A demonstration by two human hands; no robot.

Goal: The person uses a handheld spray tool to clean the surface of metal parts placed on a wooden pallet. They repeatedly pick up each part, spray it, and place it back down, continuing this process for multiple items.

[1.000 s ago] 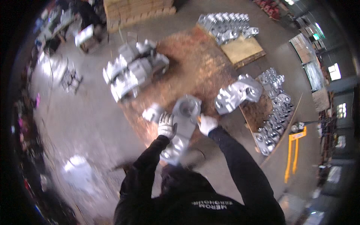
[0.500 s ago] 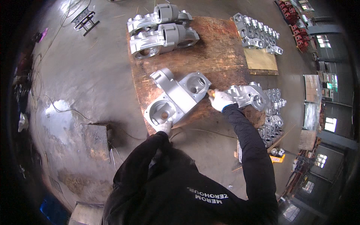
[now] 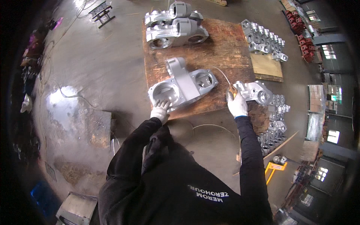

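Observation:
A large grey metal casting [image 3: 182, 87] with two round bores lies flat on a rusty brown plate [image 3: 221, 48]. My left hand [image 3: 160, 109], in a white glove, rests on the casting's near edge. My right hand [image 3: 237, 104], also gloved, grips a small tool with an orange-yellow handle [image 3: 232, 91] from which a thin wire or hose curves away. That hand sits just right of the casting, next to a smaller grey casting [image 3: 255, 92].
Two more big castings [image 3: 174, 28] lie at the plate's far end. Rows of smaller castings [image 3: 264, 41] stand on a pallet at the right, and more are stacked lower right [image 3: 275, 120]. A yellow pallet jack [image 3: 275, 168] and a concrete floor [image 3: 86, 75] surround them.
The view has steadied over the plate. The big casting now lies flat with my left hand on its edge, and my right hand has moved right, away from it, holding the tool.

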